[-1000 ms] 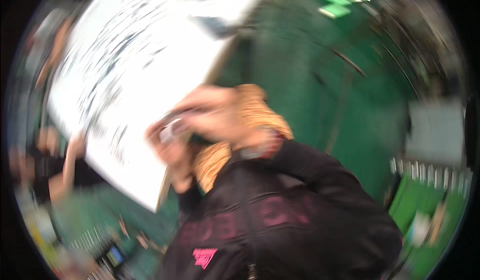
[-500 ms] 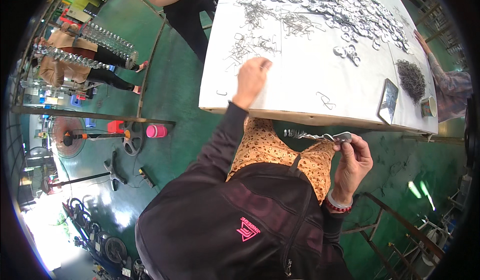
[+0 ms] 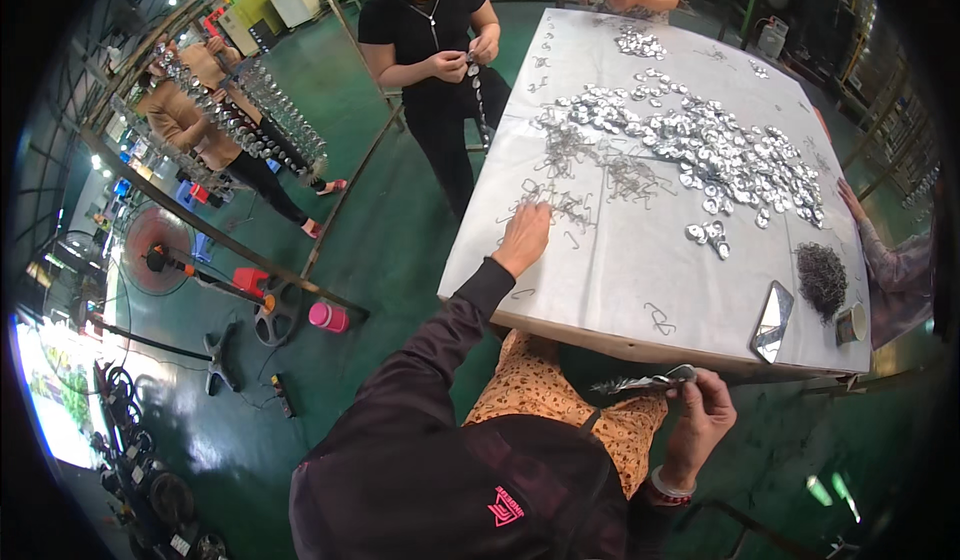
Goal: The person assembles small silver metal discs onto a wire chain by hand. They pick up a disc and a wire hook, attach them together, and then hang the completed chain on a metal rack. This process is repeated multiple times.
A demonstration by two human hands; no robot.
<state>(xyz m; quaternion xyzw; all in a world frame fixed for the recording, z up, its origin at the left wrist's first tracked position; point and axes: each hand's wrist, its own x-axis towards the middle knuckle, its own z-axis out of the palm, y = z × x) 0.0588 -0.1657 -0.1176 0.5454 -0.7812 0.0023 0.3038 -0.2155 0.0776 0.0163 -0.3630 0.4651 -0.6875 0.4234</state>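
Observation:
My right hand (image 3: 703,422) pinches the end of a strand of shiny metal pieces (image 3: 645,384), which stretches leftward over my lap in front of the table edge. My left hand (image 3: 525,237) lies over the near side of a loose scatter of thin wire hooks (image 3: 565,206) on the table. Its fingers are bent and close together; whatever is between the tips is hidden. A second, denser patch of wire hooks (image 3: 632,177) lies beyond it. Round silver discs (image 3: 700,140) form a wide heap across the table's middle.
Near the right edge of the white-covered table (image 3: 600,290) are a phone (image 3: 773,322), a dark wire pile (image 3: 821,278) and a cup (image 3: 851,324). A seated person (image 3: 430,45) handles a strand at left; another's arm (image 3: 880,245) rests at right. Fan (image 3: 160,258) stands left.
The view has tilted up, bringing more of the table and people into sight. My left hand has moved forward onto the wire hooks. My right hand still holds the strand.

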